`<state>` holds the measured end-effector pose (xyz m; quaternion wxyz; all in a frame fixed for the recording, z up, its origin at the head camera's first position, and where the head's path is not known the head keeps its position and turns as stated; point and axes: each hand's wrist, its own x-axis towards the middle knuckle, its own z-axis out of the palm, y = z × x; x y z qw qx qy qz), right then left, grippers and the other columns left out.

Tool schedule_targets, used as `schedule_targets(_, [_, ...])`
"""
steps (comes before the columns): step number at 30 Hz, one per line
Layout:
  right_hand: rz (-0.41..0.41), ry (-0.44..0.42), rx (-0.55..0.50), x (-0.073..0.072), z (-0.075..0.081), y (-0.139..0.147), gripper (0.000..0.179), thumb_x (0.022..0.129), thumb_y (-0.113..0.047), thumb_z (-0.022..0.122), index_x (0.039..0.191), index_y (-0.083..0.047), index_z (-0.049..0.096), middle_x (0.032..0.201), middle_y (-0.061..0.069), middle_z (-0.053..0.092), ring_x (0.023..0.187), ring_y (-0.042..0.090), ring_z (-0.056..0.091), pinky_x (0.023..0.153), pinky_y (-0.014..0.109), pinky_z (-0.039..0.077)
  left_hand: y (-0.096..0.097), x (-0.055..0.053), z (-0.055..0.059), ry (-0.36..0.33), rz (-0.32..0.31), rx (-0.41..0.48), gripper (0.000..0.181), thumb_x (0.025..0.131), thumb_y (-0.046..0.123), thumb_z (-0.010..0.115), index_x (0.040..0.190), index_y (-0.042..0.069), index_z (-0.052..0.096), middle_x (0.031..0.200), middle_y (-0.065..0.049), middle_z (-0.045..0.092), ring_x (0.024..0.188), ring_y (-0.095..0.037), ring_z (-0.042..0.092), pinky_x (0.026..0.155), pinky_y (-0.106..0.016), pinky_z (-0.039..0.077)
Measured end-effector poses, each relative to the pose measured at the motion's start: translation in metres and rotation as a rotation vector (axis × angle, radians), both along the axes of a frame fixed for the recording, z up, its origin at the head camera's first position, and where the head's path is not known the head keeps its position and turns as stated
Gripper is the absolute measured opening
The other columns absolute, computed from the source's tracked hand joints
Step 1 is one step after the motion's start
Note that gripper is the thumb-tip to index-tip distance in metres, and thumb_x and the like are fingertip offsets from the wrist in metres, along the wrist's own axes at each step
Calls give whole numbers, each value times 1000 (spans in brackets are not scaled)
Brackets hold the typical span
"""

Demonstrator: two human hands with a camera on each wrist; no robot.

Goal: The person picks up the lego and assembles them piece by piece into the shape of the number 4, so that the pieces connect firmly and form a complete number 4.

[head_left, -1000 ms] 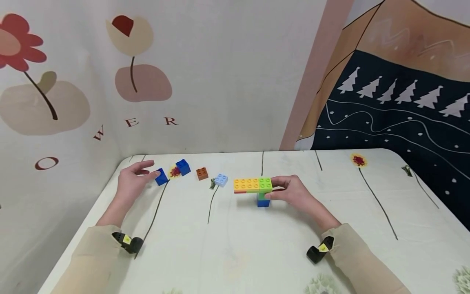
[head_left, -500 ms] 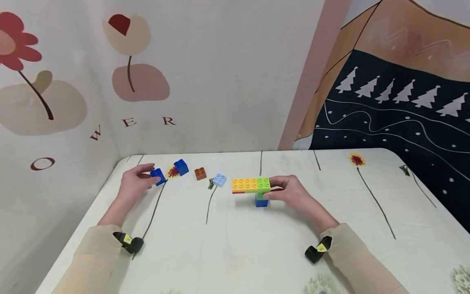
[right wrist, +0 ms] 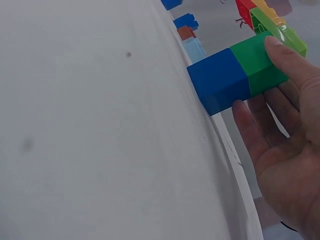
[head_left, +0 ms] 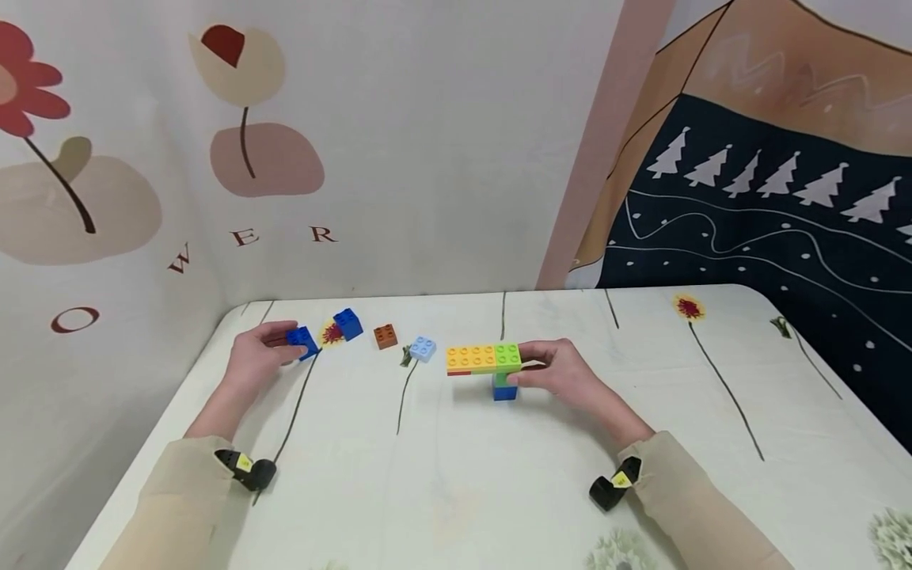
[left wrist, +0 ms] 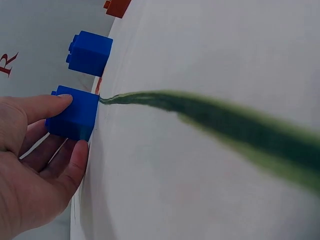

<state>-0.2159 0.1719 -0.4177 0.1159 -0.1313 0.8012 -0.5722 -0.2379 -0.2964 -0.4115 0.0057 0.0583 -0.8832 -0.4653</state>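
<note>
My left hand [head_left: 258, 358] grips a blue toy brick [head_left: 302, 341] at the table's far left, fingers around its near side and thumb against it; the left wrist view shows this blue brick [left wrist: 76, 113] between them. Right of centre, my right hand [head_left: 568, 372] holds a built stack of bricks from its right side. At the stack's bottom is a blue brick [right wrist: 218, 80] with a green brick [right wrist: 260, 62] on it, where a fingertip presses. Across the top run a yellow brick [head_left: 471, 358] and a lime green brick [head_left: 508, 356], with a red piece [head_left: 459, 373] under the yellow end.
Between the hands lie another blue brick [head_left: 348, 324], a brown brick [head_left: 385, 336] and a light blue brick [head_left: 423, 348], spaced apart. All sit on a white cloth-covered table [head_left: 342, 491] printed with flowers. A printed curtain [head_left: 427, 142] hangs behind the far edge.
My left fingers have closed around the left blue brick, which is turned slightly. The right hand keeps its hold on the stack; the whole head view has shifted a little left.
</note>
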Motion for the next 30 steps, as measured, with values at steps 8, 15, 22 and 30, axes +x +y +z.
schedule_targets(8, [-2, -7, 12, 0, 1, 0, 48, 88, -10, 81, 131, 5, 66, 122, 15, 71, 109, 27, 67, 82, 27, 58, -1, -2, -1, -18, 1, -45, 55, 99, 12, 69, 146, -8, 48, 141, -34, 52, 129, -45, 52, 107, -50, 46])
schedule_targets(15, [2, -9, 8, 0, 1, -1, 47, 88, -10, 82, 131, 5, 66, 122, 14, 71, 108, 26, 67, 82, 27, 58, -1, 3, 1, -13, -14, -6, 55, 100, 12, 67, 148, -6, 47, 141, -32, 51, 128, -45, 52, 77, -9, 49])
schedule_targets(22, [-1, -3, 5, -1, -1, -1, 47, 88, -9, 82, 130, 4, 67, 121, 14, 72, 108, 27, 66, 80, 26, 58, 4, 9, 5, -13, -21, 79, 58, 100, 16, 69, 150, -4, 46, 140, -31, 52, 118, -33, 59, 81, -19, 57])
schedule_targets(30, [-6, 0, 19, -1, -1, 0, 47, 87, -9, 82, 130, 3, 68, 120, 13, 72, 108, 27, 66, 80, 26, 58, 15, 15, 12, 10, -104, 85, 59, 99, 23, 71, 148, -2, 49, 138, -28, 55, 110, -19, 62, 84, -21, 57])
